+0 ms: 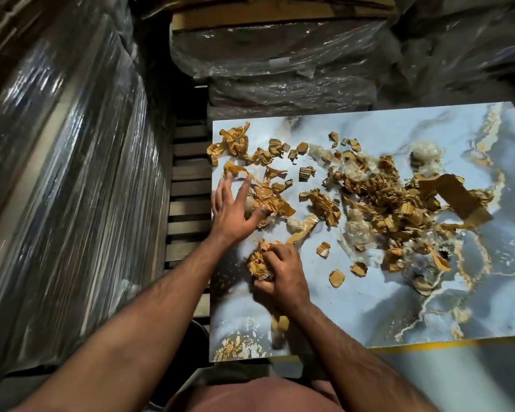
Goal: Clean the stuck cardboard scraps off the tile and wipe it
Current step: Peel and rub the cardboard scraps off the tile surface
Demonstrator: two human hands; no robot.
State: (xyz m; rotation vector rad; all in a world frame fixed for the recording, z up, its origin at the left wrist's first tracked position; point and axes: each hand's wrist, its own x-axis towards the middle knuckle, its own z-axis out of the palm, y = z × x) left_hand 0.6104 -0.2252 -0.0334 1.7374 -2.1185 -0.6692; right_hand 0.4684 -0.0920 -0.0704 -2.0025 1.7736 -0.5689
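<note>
Right hand (280,272) clamps a scrap wad (257,264) at tile (354,316) near-left edge; left hand (231,211), fingers spread, presses scraps (384,200) just beyond. Risk: sweeping pushes scraps off left edge; glued bits may tear, leaving residue.

Tile (354,316): near edge and right corner bare, room to pass there. Middle and far-left crowded with cardboard scraps (381,200), plastic film wads (354,230) and a big bent cardboard piece (455,194). Wrapped stacks (57,162) wall the left; wrapped bundles (280,60) close off the far side. Slatted pallet (188,185) gap between.
</note>
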